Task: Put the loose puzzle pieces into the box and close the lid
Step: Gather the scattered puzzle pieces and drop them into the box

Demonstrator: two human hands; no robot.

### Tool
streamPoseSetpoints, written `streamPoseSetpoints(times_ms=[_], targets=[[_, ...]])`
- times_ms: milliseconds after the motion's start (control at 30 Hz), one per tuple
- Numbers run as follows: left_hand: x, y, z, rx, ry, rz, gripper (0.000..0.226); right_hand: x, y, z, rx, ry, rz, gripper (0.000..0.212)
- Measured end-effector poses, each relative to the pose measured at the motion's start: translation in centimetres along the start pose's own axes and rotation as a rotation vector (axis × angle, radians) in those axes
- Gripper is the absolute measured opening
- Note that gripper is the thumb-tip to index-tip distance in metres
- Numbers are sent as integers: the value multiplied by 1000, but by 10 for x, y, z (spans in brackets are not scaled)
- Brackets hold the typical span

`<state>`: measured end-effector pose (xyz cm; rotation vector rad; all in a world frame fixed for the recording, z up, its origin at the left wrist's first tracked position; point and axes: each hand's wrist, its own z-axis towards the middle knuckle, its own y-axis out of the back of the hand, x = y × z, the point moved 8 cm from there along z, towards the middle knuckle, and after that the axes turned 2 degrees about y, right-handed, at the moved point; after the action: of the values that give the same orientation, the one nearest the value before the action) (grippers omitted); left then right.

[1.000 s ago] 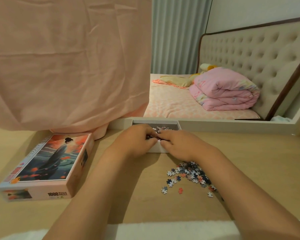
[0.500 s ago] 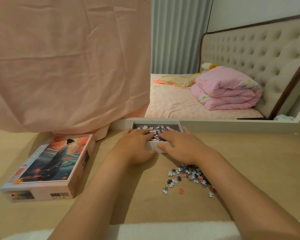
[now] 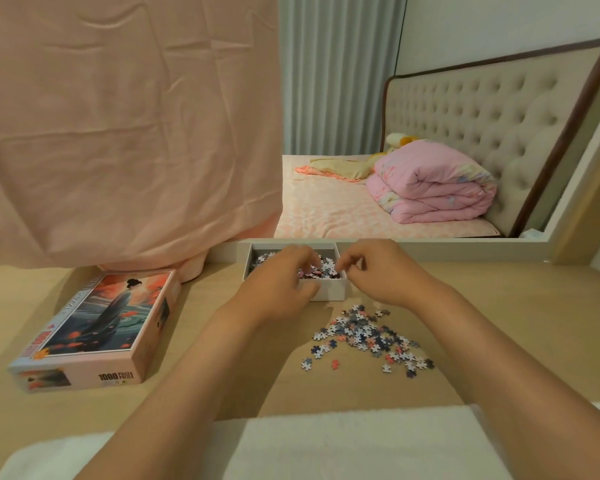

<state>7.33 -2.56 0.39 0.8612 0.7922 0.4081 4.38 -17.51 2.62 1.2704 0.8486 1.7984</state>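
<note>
A pink cloth [image 3: 118,133] hangs over the far left of the surface [image 3: 516,323]. Just below it lies the lid [image 3: 101,323], picture side up, showing a robed figure, with "1000" printed on its near edge. It sits well apart from the box [image 3: 329,292], a white open tray at the back of the surface that is already partly filled with pieces. The left hand [image 3: 278,289] is over the box, fingers bent down toward the pieces inside and thumb by the near wall; I cannot tell whether it is grasping anything. The right hand [image 3: 378,271] is at the box's right rim with fingertips drawn together, and whether a piece is pinched there I cannot tell. The loose puzzle pieces [image 3: 368,334] lie scattered on the surface just in front of the box, between the two forearms. Beyond, to the right, a folded pink quilt [image 3: 430,188] rests on a bed against a tufted headboard [image 3: 482,116]
</note>
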Motion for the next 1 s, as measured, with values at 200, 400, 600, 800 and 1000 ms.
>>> streamPoseSetpoints(times_ms=[200, 400, 600, 800, 1000], targets=[[-11, -36, -46, 506, 173, -22, 41, -47, -45, -40, 378, -165, -249, 51], [-21, -46, -56, 382, 70, -12, 33, -40, -47, -65, 433, -71, -160, 56], [-42, -60, -46, 246, 12, -42, 27, -53, -4, -90, 416, -197, -194, 60], [-46, -72, -50, 211, 18, 62, 60, -68, -5, -117, 490, -352, -246, 63], [-51, -101, -53, 420, 29, 153, 86, -59, -24, -87, 326, -200, -63, 36]])
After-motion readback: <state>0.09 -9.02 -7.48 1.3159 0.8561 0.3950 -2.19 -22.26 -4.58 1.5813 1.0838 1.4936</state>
